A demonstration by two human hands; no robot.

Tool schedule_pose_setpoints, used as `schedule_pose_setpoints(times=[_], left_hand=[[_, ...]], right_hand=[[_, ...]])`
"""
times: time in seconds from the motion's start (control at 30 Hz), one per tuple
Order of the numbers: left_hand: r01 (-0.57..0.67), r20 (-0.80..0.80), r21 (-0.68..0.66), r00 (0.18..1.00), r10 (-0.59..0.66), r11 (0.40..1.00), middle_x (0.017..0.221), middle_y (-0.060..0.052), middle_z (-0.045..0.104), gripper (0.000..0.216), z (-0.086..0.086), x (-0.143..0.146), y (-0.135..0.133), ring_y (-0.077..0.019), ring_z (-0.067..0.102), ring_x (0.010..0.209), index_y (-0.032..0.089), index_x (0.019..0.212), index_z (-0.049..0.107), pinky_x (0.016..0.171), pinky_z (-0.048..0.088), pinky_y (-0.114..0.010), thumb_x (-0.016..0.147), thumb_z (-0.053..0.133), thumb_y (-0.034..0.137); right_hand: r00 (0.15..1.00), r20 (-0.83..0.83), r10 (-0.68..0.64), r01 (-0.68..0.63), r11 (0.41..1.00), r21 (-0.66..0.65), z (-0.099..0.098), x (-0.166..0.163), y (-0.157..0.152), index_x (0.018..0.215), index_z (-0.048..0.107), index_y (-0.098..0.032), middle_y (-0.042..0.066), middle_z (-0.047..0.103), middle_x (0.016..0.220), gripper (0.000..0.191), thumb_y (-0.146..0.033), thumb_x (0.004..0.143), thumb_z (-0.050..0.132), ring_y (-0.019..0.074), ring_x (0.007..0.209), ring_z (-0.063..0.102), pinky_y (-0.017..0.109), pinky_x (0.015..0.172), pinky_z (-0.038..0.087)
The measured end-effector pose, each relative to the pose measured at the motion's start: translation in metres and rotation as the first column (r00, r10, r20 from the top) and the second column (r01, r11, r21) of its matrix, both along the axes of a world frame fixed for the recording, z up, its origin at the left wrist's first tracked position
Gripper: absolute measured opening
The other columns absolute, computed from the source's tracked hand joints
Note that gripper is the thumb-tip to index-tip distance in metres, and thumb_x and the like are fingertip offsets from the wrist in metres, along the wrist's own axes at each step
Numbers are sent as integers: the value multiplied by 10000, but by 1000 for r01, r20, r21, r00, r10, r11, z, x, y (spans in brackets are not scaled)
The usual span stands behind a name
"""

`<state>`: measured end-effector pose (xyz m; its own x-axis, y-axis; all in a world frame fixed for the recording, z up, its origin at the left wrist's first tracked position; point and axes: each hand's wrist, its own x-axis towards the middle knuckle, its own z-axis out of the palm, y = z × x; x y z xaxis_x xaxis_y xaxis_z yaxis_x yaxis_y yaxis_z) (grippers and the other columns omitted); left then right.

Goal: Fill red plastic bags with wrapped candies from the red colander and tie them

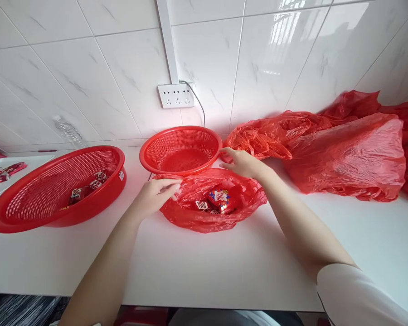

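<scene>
A red plastic bag (204, 224) lies on the white table with its mouth spread wide. Inside it sit several small wrapped packets (219, 197) in red, white and blue. My left hand (156, 194) is at the bag's left rim, its thumb and fingers closed on the thin plastic. Over the back right rim, my right hand (243, 163) has its thumb and fingers apart and holds nothing that I can see. Just behind the bag stands a round red plastic basket (180, 156) with perforated walls.
A larger red basket (57, 181) at the left holds several red packets (88, 188). Beyond it are a white tray (30, 159) and a clear bottle (68, 131). Crumpled red bags (347, 154) lie along the tiled wall at right. A cable (199, 99) hangs from the socket panel (176, 96).
</scene>
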<state>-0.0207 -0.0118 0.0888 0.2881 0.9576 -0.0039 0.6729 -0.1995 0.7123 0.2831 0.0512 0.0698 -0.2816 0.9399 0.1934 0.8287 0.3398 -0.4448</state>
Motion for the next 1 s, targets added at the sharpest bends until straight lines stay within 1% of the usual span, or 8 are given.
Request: schedule_pose_setpoints(times=[0.23,0.4,0.53,0.63,0.73,0.83,0.93,1.0], left_hand=[[-194,-327,499,860,391,844,841,-33,701,393,25,-11,-19,-224,646,766,250,917,679,682,465,-320,828,509,593],[-223,-649,296,666,367,929,780,-156,650,496,-8,-9,-8,-389,621,847,185,730,635,691,442,-429,636,637,672],[-173,-634,79,751,183,982,566,-63,572,283,-12,-10,-1,-292,615,656,213,544,517,641,411,-383,706,627,417],[-86,-343,69,933,105,994,615,-25,599,277,12,-14,-7,-228,605,654,221,631,583,637,429,-342,810,520,423],[-44,68,197,997,31,979,822,-33,665,343,36,-23,-13,-208,632,813,217,803,634,750,490,-327,880,439,488],[-266,53,459,961,273,847,1009,-67,667,358,39,-37,-7,-239,610,995,207,960,610,904,469,-390,911,408,497],[-406,-219,684,678,702,606,1158,-158,616,406,20,-56,11,-349,525,1142,165,1133,568,996,358,-536,857,522,460],[-435,-310,713,508,804,550,1172,-218,596,454,4,-69,26,-381,511,1155,117,1184,542,1030,291,-567,846,533,420]], right_hand=[[898,379,-223,311,932,-188,17,31,-54,1238,549,-189,151,680,1037,624,-661,840,458,303,906,653,365,699,481],[825,551,-126,306,919,-248,4,44,-68,754,632,-190,117,679,814,217,-380,834,565,265,736,644,335,572,425],[981,153,-117,148,965,-214,31,59,-77,762,636,-232,28,648,708,205,-399,852,559,175,587,584,293,515,409],[928,-273,-253,250,967,-45,54,68,-84,957,634,-272,14,638,713,242,-478,853,562,180,591,583,299,502,435],[796,-425,-431,563,785,258,65,66,-85,989,624,-285,64,656,904,205,-427,847,585,232,750,628,385,647,503],[836,-403,-373,546,645,535,69,46,-76,1031,626,-260,88,627,1091,182,-318,888,530,227,899,628,409,836,498],[924,-312,-221,356,795,491,66,9,-58,1040,631,-220,58,690,907,198,-231,912,480,189,812,647,327,760,502],[963,-223,-151,228,900,373,57,-18,-41,1064,626,-205,61,703,843,233,-176,920,445,193,775,656,312,730,488]])
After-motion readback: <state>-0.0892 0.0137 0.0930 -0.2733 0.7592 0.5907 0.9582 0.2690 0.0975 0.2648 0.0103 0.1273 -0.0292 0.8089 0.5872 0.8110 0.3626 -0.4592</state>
